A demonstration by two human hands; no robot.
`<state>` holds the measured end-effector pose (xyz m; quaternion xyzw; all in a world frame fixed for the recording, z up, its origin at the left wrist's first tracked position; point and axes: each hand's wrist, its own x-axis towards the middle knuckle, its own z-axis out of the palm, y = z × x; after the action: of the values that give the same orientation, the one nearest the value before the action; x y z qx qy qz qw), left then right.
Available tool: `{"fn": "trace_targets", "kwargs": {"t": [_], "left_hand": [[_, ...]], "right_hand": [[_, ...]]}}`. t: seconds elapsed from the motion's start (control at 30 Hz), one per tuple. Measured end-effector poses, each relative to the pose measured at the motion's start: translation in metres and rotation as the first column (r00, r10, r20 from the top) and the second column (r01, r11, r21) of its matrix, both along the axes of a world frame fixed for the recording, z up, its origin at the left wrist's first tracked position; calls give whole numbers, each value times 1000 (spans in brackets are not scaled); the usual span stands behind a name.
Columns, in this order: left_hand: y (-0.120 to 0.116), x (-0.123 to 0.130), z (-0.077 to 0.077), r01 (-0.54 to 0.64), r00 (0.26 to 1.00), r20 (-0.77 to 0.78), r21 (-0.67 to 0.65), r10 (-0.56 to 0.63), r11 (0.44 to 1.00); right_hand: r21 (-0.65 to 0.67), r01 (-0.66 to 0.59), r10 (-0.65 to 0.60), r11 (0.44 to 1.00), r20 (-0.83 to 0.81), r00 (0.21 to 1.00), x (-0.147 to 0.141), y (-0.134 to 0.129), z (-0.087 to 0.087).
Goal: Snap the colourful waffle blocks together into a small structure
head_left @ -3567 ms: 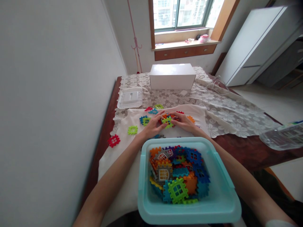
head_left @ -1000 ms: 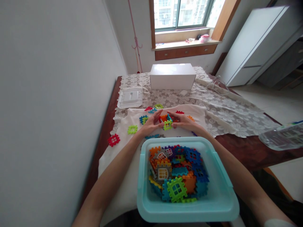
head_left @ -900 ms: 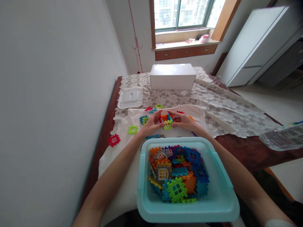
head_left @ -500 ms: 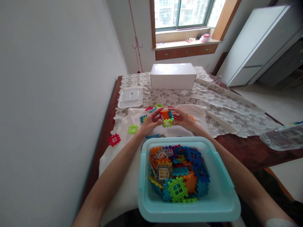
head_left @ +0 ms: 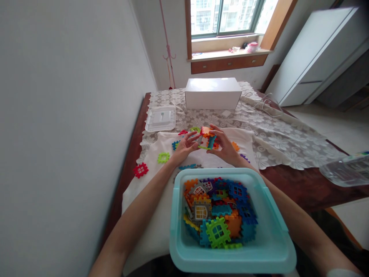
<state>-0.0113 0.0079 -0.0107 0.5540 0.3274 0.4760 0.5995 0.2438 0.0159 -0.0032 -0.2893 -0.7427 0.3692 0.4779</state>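
Between my two hands is a small box-shaped assembly of interlocking plastic panels (head_left: 206,132), coloured red, orange, blue, grey and light green. My right hand (head_left: 226,148) grips its right side with fingers over the top and thumb below. On the left side, my left hand (head_left: 186,146) has its fingertips and thumb against the panels. Loose panels lie around on the white cloth, among them a light green one (head_left: 163,157) and a red one (head_left: 141,170). Close to me stands a pale turquoise tub (head_left: 273,246) full of mixed panels, including a green window panel (head_left: 218,232).
A clear plastic lid (head_left: 160,118) lies beyond the cloth on the left. A white box (head_left: 213,94) sits at the far end of the table, with a cable (head_left: 265,104) to its right. A transparent container (head_left: 344,169) is at the right edge. A wall runs along the left.
The panel assembly has been turned in my hands, so the light green panel is now at the bottom and red and orange are on top. My right hand has shifted its hold.
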Motion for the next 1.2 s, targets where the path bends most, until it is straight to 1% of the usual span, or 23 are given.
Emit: {"fn": "trace_targets", "kwargs": {"t": [0.07, 0.13, 0.2, 0.27, 0.37, 0.43, 0.5, 0.57, 0.63, 0.73, 0.8, 0.93, 1.07, 1.2], "left_hand": [[-1, 2, 1, -31, 999, -13, -7, 31, 999], [-2, 5, 1, -59, 997, -43, 26, 60, 998], [-3, 8, 2, -71, 994, -82, 72, 77, 995], [-5, 10, 4, -54, 990, -125, 100, 66, 993], [-10, 14, 6, -17, 982, -186, 102, 35, 995], [-13, 17, 8, -28, 985, -168, 77, 41, 997], [-14, 19, 10, -62, 992, -106, 40, 66, 997], [-15, 20, 13, -85, 993, -75, 17, 86, 996], [-15, 20, 16, -99, 990, -95, 23, 101, 995], [-14, 19, 19, -125, 982, -139, 40, 129, 991], [-14, 18, 20, -128, 980, -149, 21, 129, 992], [-13, 16, 19, -100, 988, -126, -53, 93, 994], [-14, 14, 17, -101, 990, -108, -102, 90, 990], [-13, 14, 13, -88, 994, -78, -137, 78, 987]], "right_hand": [[144, 69, -81, 987, 78, 994, 2, 2, -1], [250, 93, -132, 964, 146, 980, 4, 4, -4], [323, 106, -172, 941, 183, 968, 4, 6, -6], [379, 131, -219, 916, 199, 955, 2, 4, -8], [428, 142, -267, 892, 249, 931, -2, -1, -6], [433, 121, -267, 893, 294, 918, -5, -5, -3], [431, 76, -237, 899, 333, 913, -6, -9, 0], [418, 2, -170, 908, 365, 916, -7, -12, 2], [383, -57, -97, 922, 370, 924, -7, -13, 1], [314, -44, -62, 948, 322, 945, -8, -13, -4], [293, -34, -59, 956, 302, 951, -10, -13, -6], [271, -49, -32, 961, 286, 958, -15, -15, -2], [271, -46, -21, 961, 239, 971, -16, -17, 4], [283, -44, -27, 958, 242, 970, -15, -15, 3]]}}
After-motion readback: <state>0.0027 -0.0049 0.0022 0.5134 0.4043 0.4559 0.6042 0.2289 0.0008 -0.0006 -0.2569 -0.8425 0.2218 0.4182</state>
